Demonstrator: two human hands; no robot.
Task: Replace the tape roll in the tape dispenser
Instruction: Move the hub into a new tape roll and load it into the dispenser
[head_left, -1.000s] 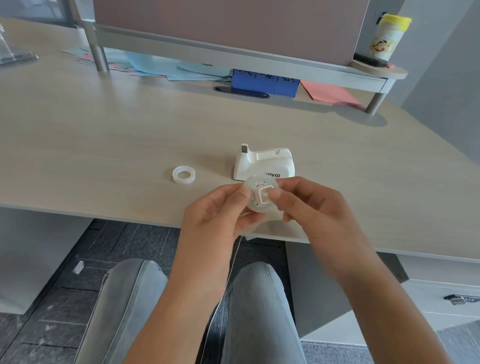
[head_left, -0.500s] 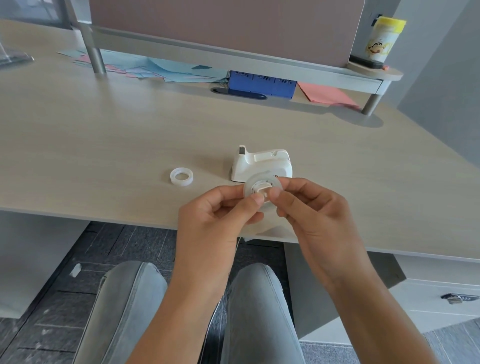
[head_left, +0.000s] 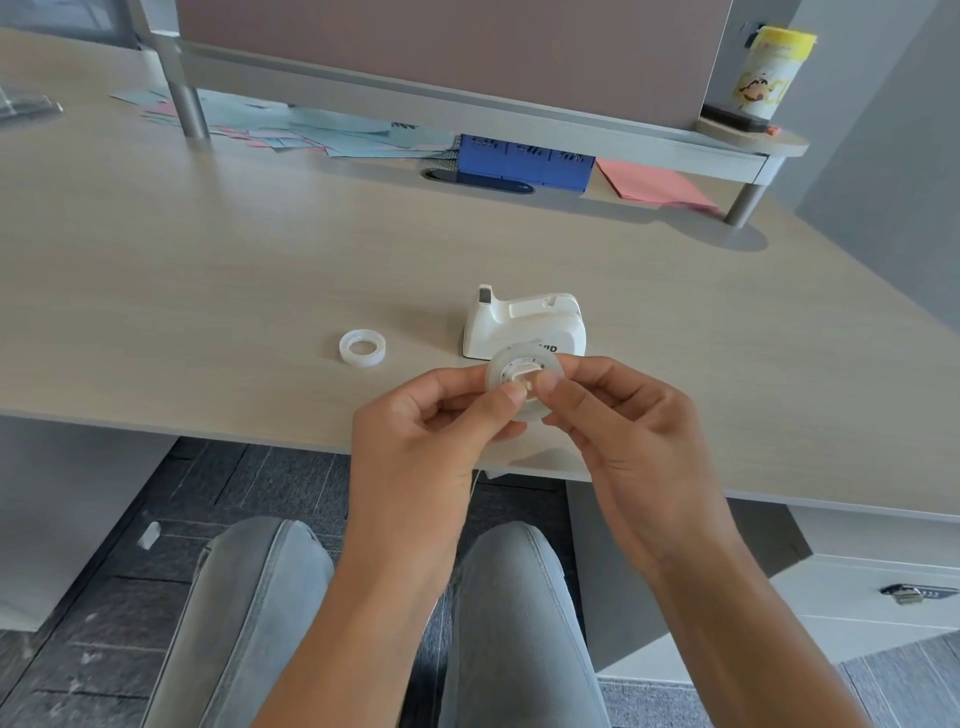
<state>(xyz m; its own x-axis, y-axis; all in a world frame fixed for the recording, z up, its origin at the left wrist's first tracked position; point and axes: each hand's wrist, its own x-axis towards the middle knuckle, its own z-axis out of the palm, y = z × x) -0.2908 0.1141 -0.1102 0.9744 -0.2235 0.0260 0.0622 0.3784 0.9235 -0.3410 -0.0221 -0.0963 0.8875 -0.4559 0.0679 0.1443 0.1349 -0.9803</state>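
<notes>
1. Roll (head_left: 524, 382): clear tape on a white hub, held above the desk's (head_left: 208, 291) near edge, just in front of the dispenser (head_left: 524, 325); flat face toward the camera, axis roughly along the line of sight.
2. Left hand (head_left: 431, 431) and right hand (head_left: 628, 431): both pinch the roll, thumbs at the hub.
3. Step, as judged: seating or freeing the hub; next, the hub must line up with the dispenser's slot.
4. Ring (head_left: 362, 349): a smaller roll or core, lying flat, left of the dispenser.

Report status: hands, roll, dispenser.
Left hand and right hand both pinch tape roll with white core. Dispenser empty on desk. Second roll lies left, clear.
</notes>
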